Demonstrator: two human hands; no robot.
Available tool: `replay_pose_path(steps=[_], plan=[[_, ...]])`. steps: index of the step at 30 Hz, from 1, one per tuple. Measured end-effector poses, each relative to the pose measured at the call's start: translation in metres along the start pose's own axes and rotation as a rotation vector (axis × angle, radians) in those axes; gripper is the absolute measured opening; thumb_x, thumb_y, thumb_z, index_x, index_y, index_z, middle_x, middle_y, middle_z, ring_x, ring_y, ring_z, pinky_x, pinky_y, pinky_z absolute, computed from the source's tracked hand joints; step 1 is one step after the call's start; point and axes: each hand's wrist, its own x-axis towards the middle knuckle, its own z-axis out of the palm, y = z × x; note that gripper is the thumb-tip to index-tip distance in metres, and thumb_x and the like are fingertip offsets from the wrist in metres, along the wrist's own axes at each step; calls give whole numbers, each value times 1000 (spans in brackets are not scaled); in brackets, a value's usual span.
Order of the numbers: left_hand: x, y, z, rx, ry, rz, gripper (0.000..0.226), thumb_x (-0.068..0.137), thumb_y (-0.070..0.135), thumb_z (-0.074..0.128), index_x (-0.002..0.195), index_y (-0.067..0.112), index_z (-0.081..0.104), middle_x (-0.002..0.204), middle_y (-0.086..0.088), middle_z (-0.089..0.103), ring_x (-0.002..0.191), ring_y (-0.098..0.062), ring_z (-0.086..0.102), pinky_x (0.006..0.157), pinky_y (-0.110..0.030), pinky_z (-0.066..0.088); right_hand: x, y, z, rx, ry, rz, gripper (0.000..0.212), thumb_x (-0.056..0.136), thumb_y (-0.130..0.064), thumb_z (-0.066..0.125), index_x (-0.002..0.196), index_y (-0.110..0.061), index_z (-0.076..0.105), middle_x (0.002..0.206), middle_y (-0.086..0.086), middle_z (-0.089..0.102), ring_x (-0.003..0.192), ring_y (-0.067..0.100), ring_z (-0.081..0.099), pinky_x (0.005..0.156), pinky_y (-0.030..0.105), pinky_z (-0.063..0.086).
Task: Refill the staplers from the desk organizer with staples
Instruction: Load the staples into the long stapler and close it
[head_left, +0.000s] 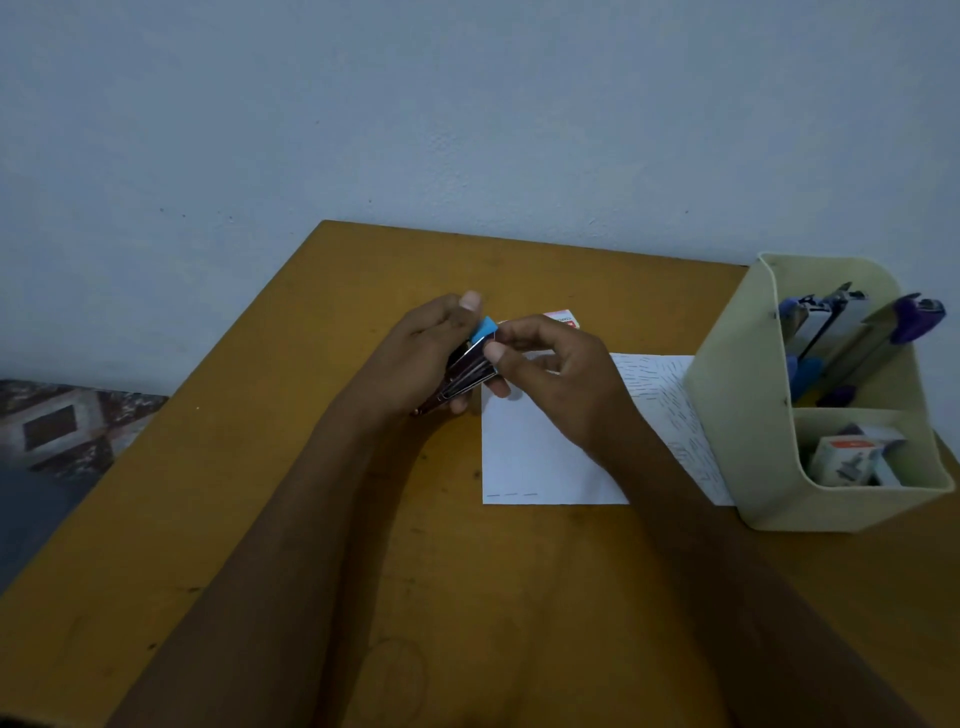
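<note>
Stapler (470, 364) with the blue plastic nose is up off the desk (249, 467), held between both hands about mid-desk, just left of the white paper sheet (535, 457). Only the head view to go on here. Left hand (421, 353) is wrapped round the body with the thumb up on top. The right hand (561, 374) is pinching the front end, thumb and forefinger on the shiny metal rail. Can't tell if there's a strip of staples between those fingers or just the magazine, it's too dark and small.

My guess is this is the load-the-strip bit. I'd hold the left grip firm so the sprung top doesn't snap shut, and line the strip up legs down. Then slide it flat along the channel instead of jamming it in at an angle.

Stuff-wise it's chrome-looking steel plates, a dark body and a glossy blue cap. A small red-and-white staple box (563, 317) peeks out behind the right hand. Desk is a matte mustard-brown board with scuffs. Over on the right is the cream plastic desk organizer (748, 415) with rounded corners. It has more staplers (836, 322) standing on end in the back compartment and little cardboard boxes (852, 457) in the front one.
</note>
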Motion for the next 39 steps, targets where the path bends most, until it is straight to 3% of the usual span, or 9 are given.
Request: replay_pose_path(steps=[10,14,18,21,25,28,31,36,39], plan=[[2,-1,3,12,9,47,36,100,42,36,90,8,45,65,-6,69,50,-28,54,48,-28,44,-2,3,-3,138,-2,46,12,87,-18,61,95,-13,68,85,1,69,90,12,61,82,27,51],[4,-3,5,21,-11,53,36,99,42,38,91,8,47,73,-14,70,50,-27,55,50,-30,45,-2,3,-2,158,-8,47,9,89,-17,57,88,-11,65,75,5,67,82,14,60,82,30,47],[5,-4,3,26,-46,36,41,96,44,41,94,4,49,75,-14,71,52,-29,55,53,-31,45,-2,3,-2,142,7,54,8,88,-18,59,89,-15,66,82,0,68,84,8,61,76,18,48],[6,-4,-4,90,-15,43,43,90,48,47,90,6,54,73,-8,70,55,-27,56,54,-31,46,2,9,-5,14,41,36,13,88,-24,60,100,-20,65,97,-7,67,92,2,59,75,15,47],[6,-10,-18,287,14,10,42,80,58,55,91,19,67,79,-2,69,59,-9,58,56,-22,44,4,30,-11,-457,133,-29,24,91,-27,55,114,-21,62,118,-7,60,107,11,48,92,25,34],[7,-13,-23,395,-32,-33,38,77,57,62,92,23,72,87,-3,69,74,-20,61,63,-28,42,3,38,-13,-750,96,-49,33,89,-32,55,121,-25,57,127,-2,56,117,19,41,96,33,26],[8,-14,-25,509,-29,-68,40,73,55,68,97,23,71,91,1,68,81,-17,61,64,-28,45,4,38,-10,-817,84,4,34,90,-36,52,123,-27,53,131,-4,51,120,17,36,99,34,22],[10,-13,-25,673,-76,-72,69,59,68,63,110,21,68,89,6,65,79,-9,58,60,-24,45,7,39,-10,-764,147,-13,22,89,-33,55,110,-27,57,120,-4,55,111,14,40,90,27,20],[12,-15,-20,691,-55,-44,62,66,62,68,113,22,67,86,13,61,76,-5,56,58,-21,44,6,38,-10,-745,176,-40,18,89,-31,55,106,-25,58,116,-4,57,108,13,41,85,23,17]])
